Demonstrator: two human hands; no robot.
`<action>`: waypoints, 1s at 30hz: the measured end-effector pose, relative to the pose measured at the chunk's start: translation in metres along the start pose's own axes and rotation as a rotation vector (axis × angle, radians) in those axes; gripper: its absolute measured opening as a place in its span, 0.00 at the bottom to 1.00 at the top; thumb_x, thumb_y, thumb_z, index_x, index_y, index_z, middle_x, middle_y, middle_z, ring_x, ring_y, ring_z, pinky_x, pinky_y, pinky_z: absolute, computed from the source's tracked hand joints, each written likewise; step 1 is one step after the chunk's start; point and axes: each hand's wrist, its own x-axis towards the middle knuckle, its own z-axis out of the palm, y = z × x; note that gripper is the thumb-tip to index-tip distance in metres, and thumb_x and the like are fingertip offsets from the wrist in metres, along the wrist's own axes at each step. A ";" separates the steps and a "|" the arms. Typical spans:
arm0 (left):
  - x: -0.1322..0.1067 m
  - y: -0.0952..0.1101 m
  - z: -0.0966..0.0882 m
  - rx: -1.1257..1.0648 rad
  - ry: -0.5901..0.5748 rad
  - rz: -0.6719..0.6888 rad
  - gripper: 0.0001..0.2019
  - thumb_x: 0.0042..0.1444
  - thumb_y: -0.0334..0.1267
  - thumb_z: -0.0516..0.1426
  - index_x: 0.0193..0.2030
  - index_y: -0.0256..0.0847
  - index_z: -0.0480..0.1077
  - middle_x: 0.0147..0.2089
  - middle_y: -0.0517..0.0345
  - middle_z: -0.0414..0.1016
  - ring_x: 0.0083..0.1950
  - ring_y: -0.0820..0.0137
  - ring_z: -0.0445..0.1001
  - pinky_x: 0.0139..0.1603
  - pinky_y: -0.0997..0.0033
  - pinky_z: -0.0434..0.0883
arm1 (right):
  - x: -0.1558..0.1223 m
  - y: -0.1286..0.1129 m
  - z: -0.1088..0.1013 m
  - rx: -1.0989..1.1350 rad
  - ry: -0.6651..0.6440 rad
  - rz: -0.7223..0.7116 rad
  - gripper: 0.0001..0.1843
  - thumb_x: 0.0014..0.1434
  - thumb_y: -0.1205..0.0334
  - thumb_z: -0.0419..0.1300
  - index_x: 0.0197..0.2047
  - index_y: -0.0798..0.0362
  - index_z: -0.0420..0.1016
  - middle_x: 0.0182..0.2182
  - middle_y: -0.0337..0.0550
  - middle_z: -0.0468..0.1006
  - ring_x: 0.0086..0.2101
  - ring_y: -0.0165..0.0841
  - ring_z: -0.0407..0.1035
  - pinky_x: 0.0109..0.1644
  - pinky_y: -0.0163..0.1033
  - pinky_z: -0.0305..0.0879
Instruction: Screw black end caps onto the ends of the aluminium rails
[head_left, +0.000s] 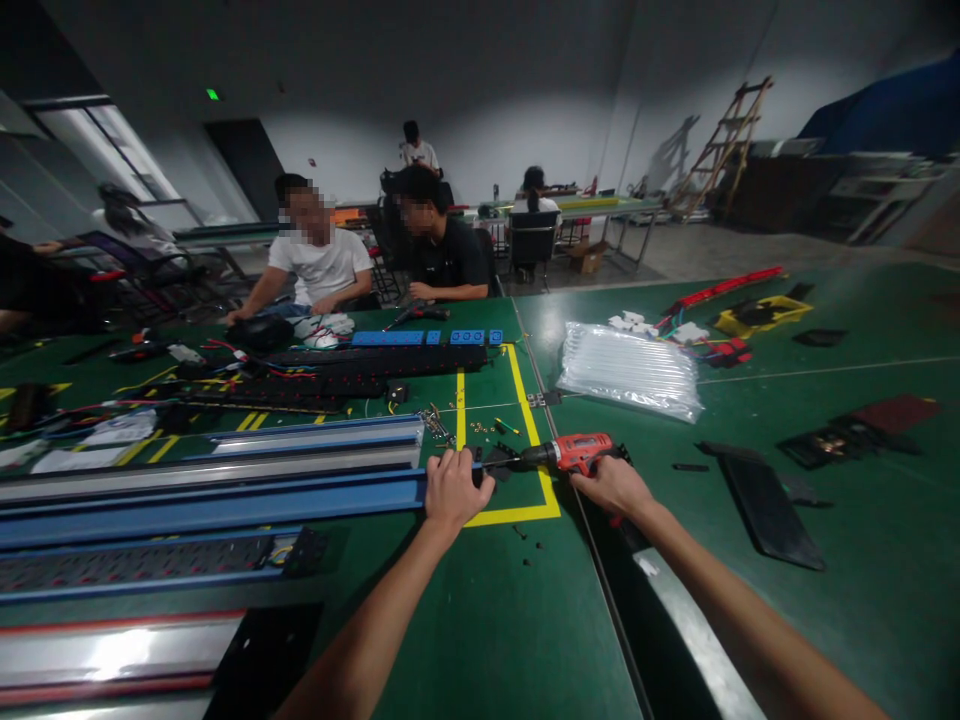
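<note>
My right hand (pixel 616 485) is wrapped round the grip of a red and black cordless drill (pixel 581 453), which lies level with its bit pointing left. The bit reaches the end of a long blue metal rail (pixel 360 497), at a small black end piece. Over that same end of the rail, my left hand (pixel 455 488) is closed, thumb towards the bit. The exact contact between bit and end piece is too small to make out. Loose screws (pixel 441 422) and small brass-coloured parts lie just beyond my left hand.
Yellow tape (pixel 551 490) marks the green table (pixel 517 620). A black socket strip in a blue rail (pixel 135 568) lies at left, a red-edged silver rail (pixel 112 650) nearer. Clear bubble packaging (pixel 630 368) and black plates (pixel 772 505) are at right. Two people (pixel 319 265) sit across the table.
</note>
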 end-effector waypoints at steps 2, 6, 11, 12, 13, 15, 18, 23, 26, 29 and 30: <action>0.000 0.000 0.001 0.001 -0.003 0.002 0.11 0.55 0.45 0.53 0.37 0.39 0.68 0.36 0.48 0.73 0.43 0.57 0.68 0.45 0.57 0.58 | 0.001 0.001 0.001 -0.001 -0.005 0.000 0.19 0.53 0.47 0.57 0.27 0.55 0.76 0.24 0.49 0.77 0.25 0.36 0.71 0.28 0.37 0.58; 0.001 -0.001 0.002 -0.005 0.008 0.015 0.13 0.56 0.46 0.52 0.39 0.38 0.68 0.37 0.48 0.73 0.43 0.57 0.68 0.45 0.56 0.59 | 0.004 0.001 0.002 -0.004 -0.024 0.010 0.20 0.52 0.46 0.57 0.25 0.55 0.75 0.23 0.47 0.76 0.23 0.36 0.69 0.27 0.38 0.58; 0.000 -0.001 0.003 -0.003 0.027 0.013 0.14 0.56 0.47 0.52 0.39 0.38 0.68 0.37 0.47 0.73 0.44 0.56 0.68 0.46 0.56 0.59 | 0.006 0.001 0.000 -0.007 -0.048 0.022 0.20 0.52 0.45 0.58 0.25 0.54 0.75 0.25 0.47 0.77 0.25 0.37 0.70 0.27 0.38 0.58; 0.000 -0.001 0.003 -0.007 0.029 0.014 0.13 0.56 0.47 0.52 0.39 0.38 0.69 0.37 0.48 0.73 0.44 0.56 0.68 0.46 0.56 0.59 | 0.006 0.001 0.000 -0.007 -0.049 0.023 0.19 0.52 0.45 0.58 0.25 0.53 0.74 0.25 0.47 0.77 0.25 0.37 0.70 0.28 0.37 0.58; 0.000 -0.001 0.003 -0.012 0.032 0.012 0.13 0.56 0.46 0.53 0.38 0.39 0.69 0.37 0.48 0.73 0.43 0.57 0.68 0.45 0.57 0.59 | 0.006 0.001 0.000 -0.007 -0.049 0.023 0.19 0.52 0.45 0.58 0.25 0.53 0.74 0.25 0.46 0.77 0.25 0.36 0.70 0.28 0.37 0.58; -0.001 -0.001 0.003 -0.025 0.036 0.007 0.12 0.56 0.46 0.53 0.38 0.39 0.69 0.37 0.48 0.73 0.43 0.58 0.68 0.45 0.57 0.59 | 0.007 0.002 0.000 -0.010 -0.043 0.011 0.17 0.53 0.48 0.57 0.25 0.53 0.73 0.25 0.46 0.77 0.26 0.35 0.70 0.28 0.36 0.57; -0.001 -0.001 0.002 -0.048 0.041 0.005 0.12 0.56 0.45 0.52 0.37 0.39 0.69 0.37 0.49 0.73 0.42 0.58 0.68 0.45 0.58 0.59 | 0.007 0.004 0.001 -0.007 -0.032 -0.008 0.15 0.55 0.52 0.56 0.25 0.53 0.72 0.25 0.46 0.77 0.25 0.34 0.70 0.27 0.35 0.56; -0.001 0.000 0.002 -0.068 0.040 0.002 0.13 0.56 0.45 0.52 0.40 0.37 0.69 0.38 0.48 0.73 0.43 0.58 0.68 0.46 0.57 0.59 | 0.007 0.004 0.001 -0.002 -0.033 -0.024 0.13 0.56 0.54 0.55 0.26 0.53 0.71 0.25 0.46 0.77 0.26 0.35 0.70 0.27 0.35 0.56; 0.000 0.002 -0.002 -0.079 0.022 -0.007 0.12 0.56 0.43 0.52 0.40 0.38 0.70 0.39 0.47 0.74 0.44 0.57 0.68 0.46 0.57 0.59 | 0.007 0.003 0.000 -0.001 -0.017 -0.031 0.12 0.56 0.55 0.55 0.27 0.53 0.71 0.26 0.46 0.77 0.27 0.35 0.71 0.28 0.35 0.56; 0.001 0.005 -0.007 -0.086 0.002 -0.026 0.11 0.55 0.42 0.53 0.39 0.38 0.70 0.39 0.47 0.75 0.43 0.57 0.69 0.46 0.57 0.60 | 0.006 0.003 -0.001 0.011 -0.023 -0.027 0.12 0.56 0.56 0.55 0.28 0.54 0.72 0.27 0.46 0.78 0.27 0.35 0.71 0.29 0.35 0.57; 0.002 0.005 -0.008 -0.083 -0.002 -0.030 0.11 0.55 0.42 0.53 0.39 0.38 0.70 0.39 0.47 0.75 0.43 0.57 0.69 0.45 0.57 0.60 | 0.006 0.003 -0.002 0.016 -0.028 -0.022 0.12 0.56 0.56 0.55 0.28 0.54 0.73 0.27 0.46 0.78 0.27 0.35 0.71 0.29 0.35 0.57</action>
